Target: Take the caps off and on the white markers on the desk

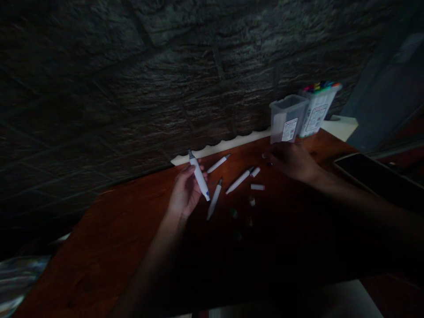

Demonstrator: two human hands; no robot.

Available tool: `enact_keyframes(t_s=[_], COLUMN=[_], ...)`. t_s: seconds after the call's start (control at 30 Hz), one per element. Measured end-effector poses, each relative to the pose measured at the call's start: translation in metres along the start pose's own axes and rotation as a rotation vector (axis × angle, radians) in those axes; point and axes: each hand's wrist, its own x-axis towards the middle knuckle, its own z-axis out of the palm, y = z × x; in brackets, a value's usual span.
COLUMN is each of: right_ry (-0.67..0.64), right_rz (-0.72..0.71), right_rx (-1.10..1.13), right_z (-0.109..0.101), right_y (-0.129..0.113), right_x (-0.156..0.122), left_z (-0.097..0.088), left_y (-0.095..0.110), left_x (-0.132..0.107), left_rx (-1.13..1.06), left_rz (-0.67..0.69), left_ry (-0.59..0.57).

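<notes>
My left hand [187,187] is closed around a white marker [199,180], with its grey tip pointing up and away and a blue band at the lower end. Around it on the wooden table lie uncapped white markers: one marker [218,164] behind, another marker [214,201] just right of the hand, and a third marker [240,180] farther right. My right hand [294,162] reaches low over the table, fingertips at a small dark purple cap [270,163]. Its fingers are blurred and in shadow, so their grip is unclear. White caps [257,187] lie in front of it.
A clear plastic box [287,119] stands against the brick wall [139,88], beside a box full of colourful markers [318,110]. A dark-screened phone or tablet [377,174] lies at the right. Green caps [233,213] and a brownish cap [252,201] sit in shadow nearer me.
</notes>
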Motion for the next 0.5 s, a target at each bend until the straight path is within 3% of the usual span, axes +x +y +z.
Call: enact_keyframes(t_s=[0.23, 0.5], right_ry=[-0.005, -0.203], right_rz=[-0.113, -0.138], right_rx=[0.011, 0.001], right_z=[-0.0006, 0.0051], right_y=[-0.0030, -0.0009], right_x=[-0.0015, -0.0020], left_z=[0.0005, 0.0021], left_y=[-0.0038, -0.0036], left_x=[-0.0010, -0.0026], left_rx=[0.070, 0.092], left_rz=[-0.005, 0.031], left_ry=[-0.001, 0.038])
